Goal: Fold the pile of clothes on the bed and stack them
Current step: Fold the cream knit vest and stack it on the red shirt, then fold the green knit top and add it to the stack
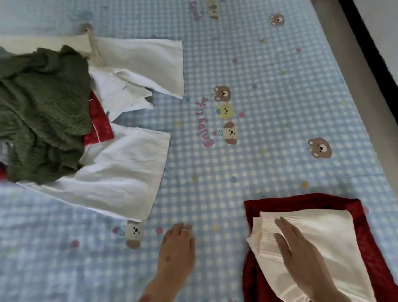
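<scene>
Clothes pile (pixel 48 119) sits unfolded, well left of the folded stack (pixel 343 242): white piece on red. Right hand (pixel 299 255) presses flat on that stack; left hand (pixel 177 245), relaxed, rests on the bed (pixel 272 97) beside it. Plenty left.

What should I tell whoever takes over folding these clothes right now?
Right hand: flat on the folded white top, fingers straight.
Left hand: resting on the bed sheet, holding nothing.
Done: white top lies folded on the folded red garment, near right.
Left: the unfolded pile at far left, with green sweater over white shirt and other red pieces. Fold each and add to the stack.
</scene>
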Demonstrator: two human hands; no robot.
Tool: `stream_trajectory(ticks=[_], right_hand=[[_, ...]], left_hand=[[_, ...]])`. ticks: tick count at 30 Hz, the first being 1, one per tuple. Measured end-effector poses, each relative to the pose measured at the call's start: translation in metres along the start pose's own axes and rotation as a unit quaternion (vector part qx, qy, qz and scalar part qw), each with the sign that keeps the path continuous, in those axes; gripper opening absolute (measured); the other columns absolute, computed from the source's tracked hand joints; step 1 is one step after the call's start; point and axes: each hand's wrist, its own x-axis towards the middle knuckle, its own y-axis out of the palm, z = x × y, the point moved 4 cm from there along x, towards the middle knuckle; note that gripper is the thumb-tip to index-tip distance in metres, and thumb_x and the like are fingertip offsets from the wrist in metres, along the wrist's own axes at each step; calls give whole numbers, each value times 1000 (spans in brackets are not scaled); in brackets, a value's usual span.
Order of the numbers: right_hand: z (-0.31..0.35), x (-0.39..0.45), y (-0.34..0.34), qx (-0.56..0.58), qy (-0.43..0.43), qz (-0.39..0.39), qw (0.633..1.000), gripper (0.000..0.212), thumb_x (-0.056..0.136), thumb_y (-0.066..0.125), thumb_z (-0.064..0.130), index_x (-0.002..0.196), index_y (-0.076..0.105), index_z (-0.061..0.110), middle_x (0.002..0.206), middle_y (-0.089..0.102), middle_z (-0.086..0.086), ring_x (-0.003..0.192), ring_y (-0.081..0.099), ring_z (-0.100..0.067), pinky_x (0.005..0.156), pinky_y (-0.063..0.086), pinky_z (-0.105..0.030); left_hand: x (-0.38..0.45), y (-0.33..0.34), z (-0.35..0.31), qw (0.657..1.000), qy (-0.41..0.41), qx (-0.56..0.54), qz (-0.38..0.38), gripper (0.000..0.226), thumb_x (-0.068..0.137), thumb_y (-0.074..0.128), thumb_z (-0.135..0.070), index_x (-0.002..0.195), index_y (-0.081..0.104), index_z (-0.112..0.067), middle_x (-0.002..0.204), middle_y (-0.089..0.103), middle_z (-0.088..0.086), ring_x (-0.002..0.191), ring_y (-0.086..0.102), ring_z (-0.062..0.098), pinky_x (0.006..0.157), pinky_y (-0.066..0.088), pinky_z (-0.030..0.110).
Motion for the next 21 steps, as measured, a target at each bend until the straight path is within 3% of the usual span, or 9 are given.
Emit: stream_trajectory(ticks=[3,6,9,13,17,21], right_hand=[[85,33,21,13,-52,20,998,41,99,41,32,139,43,24,144,45,7,131,45,-12,104,35,-26],[167,62,52,25,-87,49,995,41,100,38,35,139,43,24,142,47,7,127,48,-14,102,36,-28],[256,88,89,16,-123,68,990,41,100,36,35,139,43,24,142,48,4,125,49,-17,101,39,-31],[371,116,131,-12,-193,66,979,43,101,36,35,141,40,21,143,46,1,126,49,-19,103,38,-31],[470,145,167,-24,-267,43,962,47,97,48,30,140,42,14,138,50,-3,123,51,-20,102,37,-29],[521,167,221,-125,-320,84,935,57,94,51,24,146,29,17,153,29,-3,139,30,-18,113,25,-27]], left_hand=[[-7,-56,102,990,-123,-62,-32,29,91,46,-20,107,66,-7,104,68,10,99,65,27,85,51,36],[-13,-97,180,985,-157,-57,-38,56,87,27,-38,110,66,-7,109,67,11,104,63,23,91,47,32],[-14,-134,254,976,-205,-53,-47,29,96,44,-21,117,62,-13,119,63,5,109,60,20,98,40,31],[-4,-181,335,973,-214,-38,-84,30,95,50,-18,124,57,-13,123,60,4,118,54,20,101,37,32],[28,-218,391,973,-202,-49,-102,40,95,51,-24,134,47,-15,133,52,2,125,47,19,104,33,30],[74,-231,421,981,-153,-42,-114,50,91,56,-19,138,44,-16,139,44,5,125,44,23,105,35,31]])
